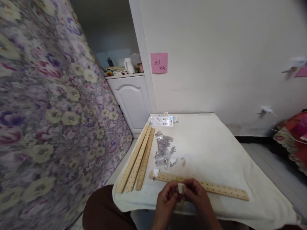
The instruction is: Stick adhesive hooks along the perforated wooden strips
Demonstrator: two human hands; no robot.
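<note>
Close to the table's front edge, my left hand [167, 195] and my right hand [193, 191] meet around a small off-white square tag [181, 188]. Fingers of both hands are closed on it, and its lower part is hidden by them. Behind the hands lies a perforated wooden strip [224, 189], partly covered by them. A white tag with a metal hook [155, 173] sits at that strip's left end. Beyond it, a single hook with a beige tag [183, 162] lies apart from a pile of clear-bagged hooks [163, 147].
Several perforated wooden strips [135, 166] lie lengthwise along the table's left side. Clear packages [160, 121] rest at the far edge of the cloth-covered table [199, 137]. A floral curtain [59, 115] hangs at left, and a wall [203, 57] stands behind.
</note>
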